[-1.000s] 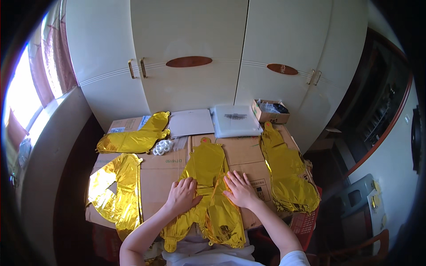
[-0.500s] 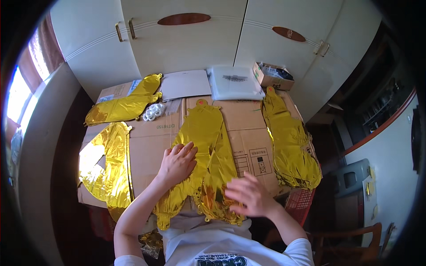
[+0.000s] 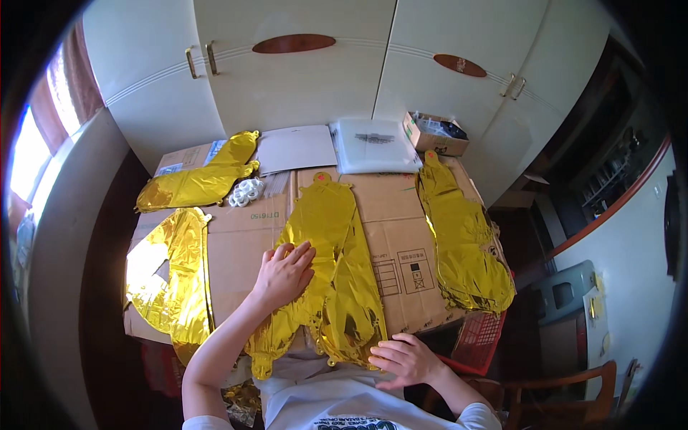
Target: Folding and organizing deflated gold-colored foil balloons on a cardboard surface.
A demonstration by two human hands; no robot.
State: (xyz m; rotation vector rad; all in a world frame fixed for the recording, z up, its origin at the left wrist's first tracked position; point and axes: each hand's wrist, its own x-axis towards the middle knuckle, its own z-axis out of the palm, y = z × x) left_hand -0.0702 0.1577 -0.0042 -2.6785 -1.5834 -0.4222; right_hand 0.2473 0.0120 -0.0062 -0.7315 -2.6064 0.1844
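A flat gold foil balloon (image 3: 331, 251) lies in the middle of a cardboard-covered table (image 3: 236, 244), its lower end hanging over the near edge. My left hand (image 3: 285, 271) presses flat on its left side, fingers spread. At the balloon's lower right end, near the table's front edge, my right hand (image 3: 403, 358) touches the foil with curled fingers, palm partly up. Whether it grips the foil is unclear.
More gold foil balloons lie at the right (image 3: 462, 236), the left (image 3: 172, 272) and the back left (image 3: 197, 179). A small white bundle (image 3: 247, 192), a grey sheet (image 3: 295, 149), a clear plastic packet (image 3: 374, 145) and a small open box (image 3: 436, 135) sit at the back. A red basket (image 3: 480, 337) stands below right.
My right hand slid down the balloon from its middle to its lower end at the table's front edge. My left hand stayed pressed on the balloon's left side.
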